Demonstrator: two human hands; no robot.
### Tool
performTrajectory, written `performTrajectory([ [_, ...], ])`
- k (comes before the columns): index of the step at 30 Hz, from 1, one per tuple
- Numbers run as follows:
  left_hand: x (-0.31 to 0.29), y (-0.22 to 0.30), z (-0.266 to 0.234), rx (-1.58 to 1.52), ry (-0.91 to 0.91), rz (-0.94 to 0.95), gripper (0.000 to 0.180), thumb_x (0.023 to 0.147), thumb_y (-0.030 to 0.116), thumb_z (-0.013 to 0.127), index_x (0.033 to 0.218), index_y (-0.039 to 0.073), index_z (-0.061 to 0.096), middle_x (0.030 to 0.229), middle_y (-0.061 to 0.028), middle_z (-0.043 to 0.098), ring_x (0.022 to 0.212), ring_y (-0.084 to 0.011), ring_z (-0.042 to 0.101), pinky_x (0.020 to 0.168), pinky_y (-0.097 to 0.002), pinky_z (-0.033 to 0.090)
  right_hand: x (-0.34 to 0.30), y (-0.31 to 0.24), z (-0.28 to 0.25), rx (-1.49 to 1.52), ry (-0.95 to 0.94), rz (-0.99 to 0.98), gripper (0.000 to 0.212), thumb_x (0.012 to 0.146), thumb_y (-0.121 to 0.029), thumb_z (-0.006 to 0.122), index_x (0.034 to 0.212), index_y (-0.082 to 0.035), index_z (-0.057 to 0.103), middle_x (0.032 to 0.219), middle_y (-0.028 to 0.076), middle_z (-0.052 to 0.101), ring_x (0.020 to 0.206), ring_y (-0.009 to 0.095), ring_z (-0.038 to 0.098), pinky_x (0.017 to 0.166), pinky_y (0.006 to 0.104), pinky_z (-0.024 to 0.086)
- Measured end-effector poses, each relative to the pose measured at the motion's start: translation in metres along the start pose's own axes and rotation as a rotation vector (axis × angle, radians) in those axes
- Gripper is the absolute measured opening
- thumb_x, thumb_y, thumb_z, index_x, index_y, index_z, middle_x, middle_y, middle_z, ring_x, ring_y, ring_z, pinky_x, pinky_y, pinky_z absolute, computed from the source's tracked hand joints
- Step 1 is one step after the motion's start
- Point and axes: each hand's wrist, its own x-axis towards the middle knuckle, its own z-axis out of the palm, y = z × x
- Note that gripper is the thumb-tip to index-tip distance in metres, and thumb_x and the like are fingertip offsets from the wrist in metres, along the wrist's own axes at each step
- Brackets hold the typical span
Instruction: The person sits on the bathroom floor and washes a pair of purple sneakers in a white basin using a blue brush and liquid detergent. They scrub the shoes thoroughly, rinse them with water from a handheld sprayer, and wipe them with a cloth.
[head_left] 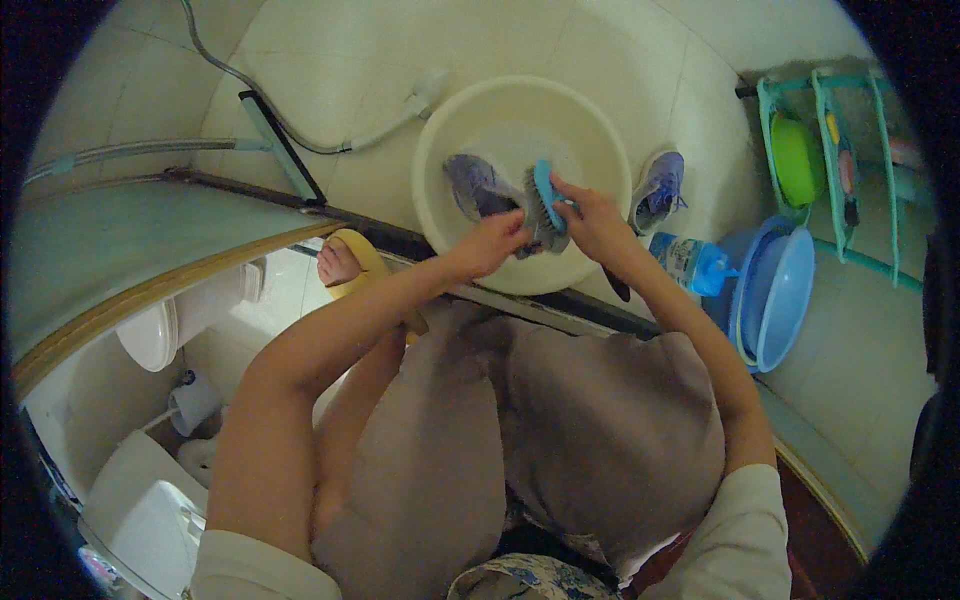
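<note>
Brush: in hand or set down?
In hand: the right hand holds the brush over the basin, bristles facing left.

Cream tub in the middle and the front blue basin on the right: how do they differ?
Colour: the cream tub is pale, while the front blue basin is light blue.
Use: the cream tub holds a purple shoe, with both hands working over it; no hand touches the front blue basin.
Stacking: the front blue basin is stacked with another basin; the cream tub is on its own.
Both are rounded, open containers.
</note>
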Motion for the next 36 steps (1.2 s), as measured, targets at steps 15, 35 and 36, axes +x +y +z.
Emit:
performTrajectory([
  [15,-0.018,-0.025,-0.001,-0.351,-0.026,-0.245,0.047,0.069,0.0,0.059,0.114,-0.001,0.045,0.108,-0.0083,0.055,0.095,-0.0167,0.053,0.081,-0.0288,0.043,0.045,0.074,0.049,-0.131,-0.035,0.054,0.056,0.08,-0.01,0.05,0.133,-0.013,0.03,0.085,0.021,0.059,0.074,0.036,0.058,0.066,0.0443,0.045],
  [35,-0.013,-0.008,-0.007,-0.256,-0.068,-0.46,0.058,0.058,-0.004,0.06,0.111,0.002,0.038,0.088,-0.0093,0.053,0.077,-0.02,0.053,0.063,-0.0297,0.045,-0.021,-0.041,0.011,-0.419,-0.455,-0.041,0.066,0.072,-0.01,0.053,0.133,-0.018,0.031,0.074,0.018,0.06,0.068,0.034,0.059,0.06,0.0459,0.046],
  [36,-0.012,-0.004,-0.006,-0.225,-0.078,-0.456,0.059,0.058,-0.004,0.06,0.112,0.002,0.037,0.088,-0.0095,0.053,0.077,-0.0201,0.053,0.063,-0.0298,0.045,-0.01,-0.033,0.016,-0.384,-0.397,-0.063,0.065,0.072,-0.01,0.053,0.133,-0.018,0.031,0.074,0.018,0.06,0.068,0.034,0.059,0.06,0.0458,0.046],
])
